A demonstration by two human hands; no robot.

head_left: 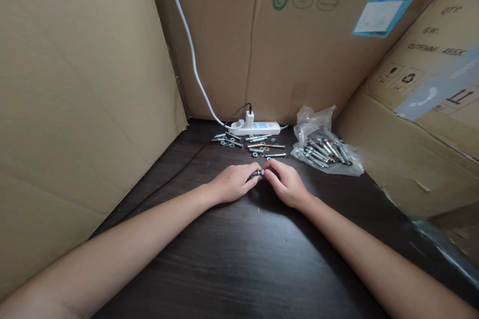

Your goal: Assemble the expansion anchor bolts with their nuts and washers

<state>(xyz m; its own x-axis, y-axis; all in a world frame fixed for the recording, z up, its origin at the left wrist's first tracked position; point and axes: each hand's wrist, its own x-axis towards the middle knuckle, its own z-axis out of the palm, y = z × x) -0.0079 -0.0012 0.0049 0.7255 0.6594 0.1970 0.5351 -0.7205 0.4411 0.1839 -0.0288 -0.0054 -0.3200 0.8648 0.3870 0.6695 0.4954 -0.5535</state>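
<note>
Between my fingertips, just above the dark table (239, 254), is a small metal bolt (257, 173) with what looks like a nut near its right end. My left hand (232, 182) pinches the bolt's left part, which the fingers partly hide. At the other end my right hand (286, 183) has thumb and forefinger closed around the bolt's tip or the nut; which of these I cannot tell. Just beyond my hands lie loose bolts (276, 155), nuts (255, 155) and washers (267, 149) in small groups.
A white power strip (262, 128) with a plugged-in charger (249, 119) stands behind the loose parts. A black cable (175, 175) crosses the table on the left. To the right sits a clear plastic bag (350, 167) of bolts. Cardboard boxes (220, 45) enclose three sides.
</note>
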